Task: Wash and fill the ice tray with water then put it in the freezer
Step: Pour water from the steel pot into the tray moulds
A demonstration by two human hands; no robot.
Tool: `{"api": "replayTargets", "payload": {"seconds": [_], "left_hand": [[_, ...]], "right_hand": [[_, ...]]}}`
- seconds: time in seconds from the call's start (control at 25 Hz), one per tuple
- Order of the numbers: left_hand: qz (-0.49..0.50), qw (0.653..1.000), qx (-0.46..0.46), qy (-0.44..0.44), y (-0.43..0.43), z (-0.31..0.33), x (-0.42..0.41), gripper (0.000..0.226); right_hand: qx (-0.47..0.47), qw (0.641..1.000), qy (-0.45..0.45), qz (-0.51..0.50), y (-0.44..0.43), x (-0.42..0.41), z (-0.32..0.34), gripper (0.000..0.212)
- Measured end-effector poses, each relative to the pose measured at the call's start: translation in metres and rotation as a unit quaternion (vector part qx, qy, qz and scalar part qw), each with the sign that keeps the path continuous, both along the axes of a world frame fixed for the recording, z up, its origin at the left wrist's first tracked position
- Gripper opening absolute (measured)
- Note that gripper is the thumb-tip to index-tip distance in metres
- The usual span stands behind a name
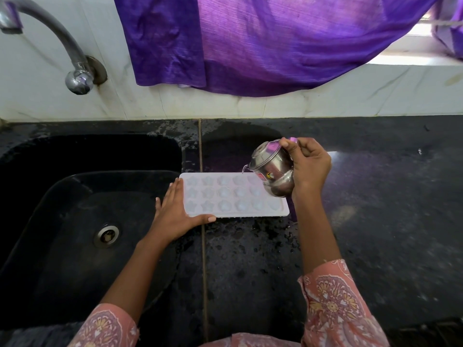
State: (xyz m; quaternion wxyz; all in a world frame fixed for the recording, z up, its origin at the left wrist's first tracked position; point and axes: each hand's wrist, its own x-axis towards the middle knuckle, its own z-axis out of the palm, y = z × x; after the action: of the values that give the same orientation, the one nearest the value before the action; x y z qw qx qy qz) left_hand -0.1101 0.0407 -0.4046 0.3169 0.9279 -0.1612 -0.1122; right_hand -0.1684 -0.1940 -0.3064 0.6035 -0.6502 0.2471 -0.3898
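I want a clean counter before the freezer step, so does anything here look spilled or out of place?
Yes: water is splashed over the black counter in front of the ice tray and behind the sink. The tray lies flat, steadied by the left hand; the right hand tips a steel pot over it.

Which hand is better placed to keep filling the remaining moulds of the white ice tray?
Right. The right hand holds the steel pot tilted over the white plastic ice tray, spout down. The left hand lies flat against the tray's left end, steadying it on the black counter.

Left hand [175,214] flat, fingers [172,190] extended, right hand [309,166] raised, fingers curled tight
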Motion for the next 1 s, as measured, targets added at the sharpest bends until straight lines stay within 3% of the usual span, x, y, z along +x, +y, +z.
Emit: {"api": "replayTargets", "payload": {"seconds": [0.48,0.76,0.88,1.0], "left_hand": [[0.001,1.0,0.007,-0.003,0.0,-0.002,0.001,0.131],[-0.002,1.0,0.004,0.0,0.001,-0.002,0.001,0.135],[-0.003,1.0,0.003,0.002,0.001,-0.003,0.002,0.142],[0.0,1.0,0.001,-0.003,0.001,-0.004,0.002,0.134]], "right_hand": [[0.014,1.0,-0.009,-0.001,0.002,0.002,-0.002,0.021],[0.138,0.988,-0.067,-0.007,0.002,0.005,-0.003,0.014],[0.141,0.988,-0.066,0.004,0.006,0.009,-0.005,0.015],[0.122,0.991,-0.05,0.02,0.012,0.012,-0.004,0.016]]}}
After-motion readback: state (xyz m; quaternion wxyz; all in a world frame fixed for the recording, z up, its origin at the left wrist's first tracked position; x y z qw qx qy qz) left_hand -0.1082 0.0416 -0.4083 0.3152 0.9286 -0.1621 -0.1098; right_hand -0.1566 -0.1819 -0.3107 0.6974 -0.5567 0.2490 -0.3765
